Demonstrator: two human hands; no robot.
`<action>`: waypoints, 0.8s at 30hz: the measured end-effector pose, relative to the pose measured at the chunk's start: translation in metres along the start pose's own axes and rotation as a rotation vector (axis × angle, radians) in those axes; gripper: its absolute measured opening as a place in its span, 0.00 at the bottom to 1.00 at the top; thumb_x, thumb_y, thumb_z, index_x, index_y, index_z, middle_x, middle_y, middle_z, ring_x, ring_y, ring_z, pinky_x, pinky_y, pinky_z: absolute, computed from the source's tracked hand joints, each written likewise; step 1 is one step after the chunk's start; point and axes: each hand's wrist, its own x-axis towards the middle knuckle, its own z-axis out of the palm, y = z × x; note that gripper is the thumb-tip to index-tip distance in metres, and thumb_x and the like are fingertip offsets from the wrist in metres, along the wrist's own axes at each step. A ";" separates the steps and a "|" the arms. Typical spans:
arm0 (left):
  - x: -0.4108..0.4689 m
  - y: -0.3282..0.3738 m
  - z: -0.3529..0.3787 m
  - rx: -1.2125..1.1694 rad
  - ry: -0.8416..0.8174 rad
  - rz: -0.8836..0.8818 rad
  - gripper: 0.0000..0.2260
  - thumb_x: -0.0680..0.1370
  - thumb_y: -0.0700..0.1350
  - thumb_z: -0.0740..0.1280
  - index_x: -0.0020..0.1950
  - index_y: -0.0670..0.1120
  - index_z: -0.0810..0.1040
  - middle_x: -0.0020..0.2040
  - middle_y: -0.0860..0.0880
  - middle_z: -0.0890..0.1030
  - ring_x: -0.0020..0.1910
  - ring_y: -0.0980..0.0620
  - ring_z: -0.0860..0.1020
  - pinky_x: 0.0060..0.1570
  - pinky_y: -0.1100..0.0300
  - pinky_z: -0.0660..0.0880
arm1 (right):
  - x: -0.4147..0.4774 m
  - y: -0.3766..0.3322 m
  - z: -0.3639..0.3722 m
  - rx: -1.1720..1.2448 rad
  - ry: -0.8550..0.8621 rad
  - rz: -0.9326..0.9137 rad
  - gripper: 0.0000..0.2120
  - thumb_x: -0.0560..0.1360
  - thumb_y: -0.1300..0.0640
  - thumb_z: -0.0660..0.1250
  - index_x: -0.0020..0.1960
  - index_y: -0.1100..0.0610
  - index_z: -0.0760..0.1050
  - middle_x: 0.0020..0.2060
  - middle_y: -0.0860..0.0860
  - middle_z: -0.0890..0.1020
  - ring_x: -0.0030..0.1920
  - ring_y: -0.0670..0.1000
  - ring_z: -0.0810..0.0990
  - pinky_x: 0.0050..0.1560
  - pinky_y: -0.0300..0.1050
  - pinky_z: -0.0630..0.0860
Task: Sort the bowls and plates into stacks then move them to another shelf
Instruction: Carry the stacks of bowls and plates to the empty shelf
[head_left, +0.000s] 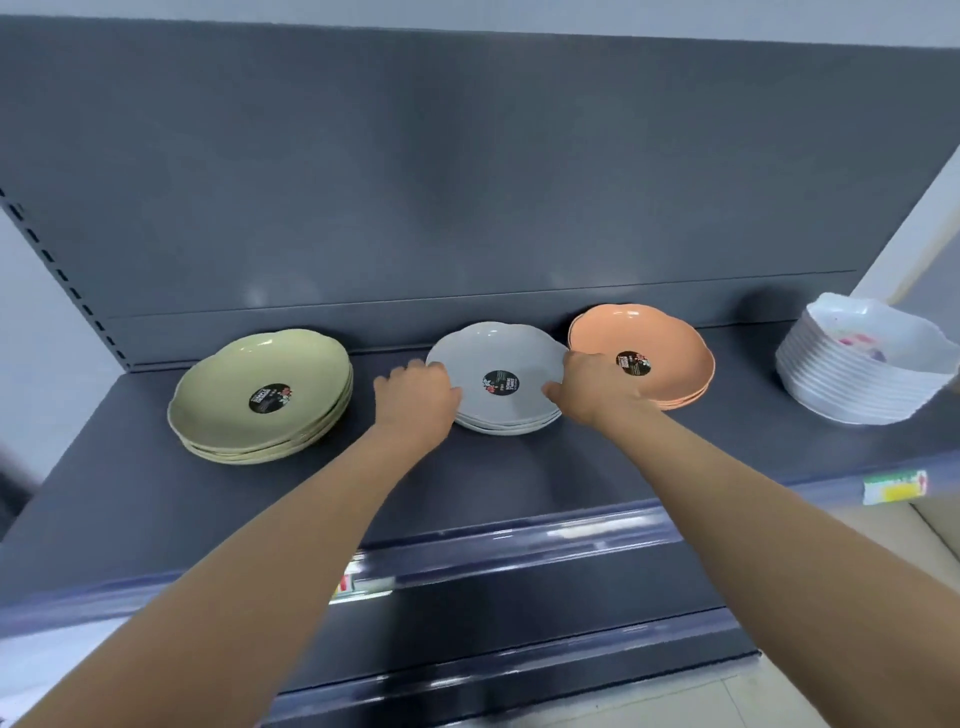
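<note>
Both hands, left hand and right hand, clasp opposite rims of the middle grey plates, probably steadying the stack.

place: shop; cues: slotted metal shelving; price label; stickered plates

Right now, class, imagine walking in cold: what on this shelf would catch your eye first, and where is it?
Two bare hands, left hand and right hand, grip opposite rims of the grey plate stack at the centre of the dark shelf. Either side sit a green plate stack on the left and an orange plate stack on the right. White bowls are stacked at the far right.
</note>
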 end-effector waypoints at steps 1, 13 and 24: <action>0.000 0.003 0.004 -0.038 -0.029 -0.065 0.18 0.80 0.52 0.58 0.61 0.40 0.73 0.60 0.40 0.76 0.58 0.39 0.75 0.56 0.49 0.69 | 0.006 0.003 0.005 0.012 -0.022 -0.020 0.20 0.79 0.50 0.60 0.65 0.63 0.68 0.61 0.61 0.77 0.60 0.61 0.76 0.51 0.48 0.71; -0.008 0.015 0.014 -0.315 -0.080 -0.454 0.18 0.76 0.41 0.61 0.66 0.37 0.68 0.63 0.38 0.75 0.62 0.36 0.74 0.63 0.46 0.70 | 0.026 0.003 0.038 0.121 -0.055 -0.140 0.15 0.73 0.60 0.64 0.58 0.64 0.73 0.57 0.62 0.78 0.56 0.62 0.79 0.43 0.44 0.69; 0.002 0.044 0.019 -0.028 -0.033 0.090 0.17 0.79 0.52 0.61 0.66 0.47 0.74 0.63 0.45 0.74 0.62 0.42 0.71 0.62 0.50 0.64 | 0.036 0.060 0.013 -0.217 0.036 -0.027 0.18 0.76 0.58 0.61 0.65 0.59 0.71 0.63 0.59 0.74 0.65 0.60 0.68 0.65 0.52 0.64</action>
